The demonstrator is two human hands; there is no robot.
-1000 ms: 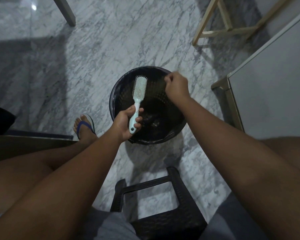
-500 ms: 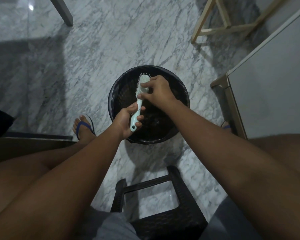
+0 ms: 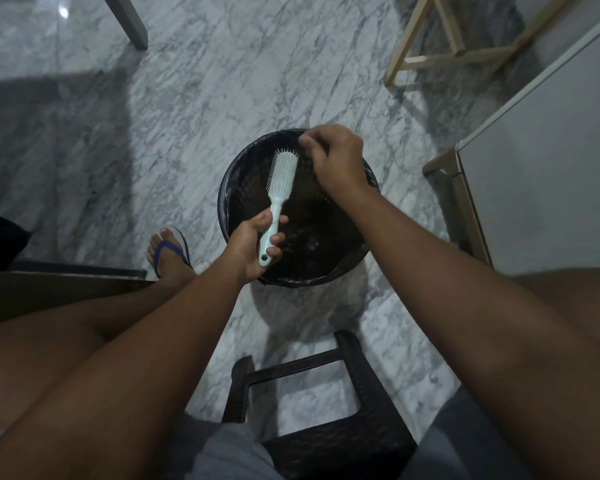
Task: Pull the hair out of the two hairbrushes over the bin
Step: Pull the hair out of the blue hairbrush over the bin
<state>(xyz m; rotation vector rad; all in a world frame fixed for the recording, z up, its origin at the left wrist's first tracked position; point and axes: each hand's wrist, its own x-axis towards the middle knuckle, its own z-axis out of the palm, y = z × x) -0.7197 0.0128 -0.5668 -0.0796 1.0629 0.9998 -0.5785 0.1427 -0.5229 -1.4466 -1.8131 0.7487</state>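
Note:
A pale mint hairbrush (image 3: 282, 181) with a narrow bristled head is held over the round black bin (image 3: 234, 178) on the marble floor. My left hand (image 3: 252, 245) grips the brush by its handle, bristles facing up. My right hand (image 3: 336, 157) hovers just right of the brush head, above the bin's far rim, with thumb and fingertips pinched together. Any hair in that pinch is too fine to make out. Dark clumps lie in the bottom of the bin. Only one brush is in sight.
I sit on a dark woven stool (image 3: 329, 410), my legs to either side. My left foot in a blue sandal (image 3: 168, 252) rests left of the bin. A white cabinet (image 3: 541, 181) stands at right, a light wooden frame (image 3: 444, 46) behind it, a table leg (image 3: 129, 20) at top left.
Half a second ago my right hand's fingers were on the bristles; it has since lifted up and to the right, pinched. My left hand kept the brush nearly still.

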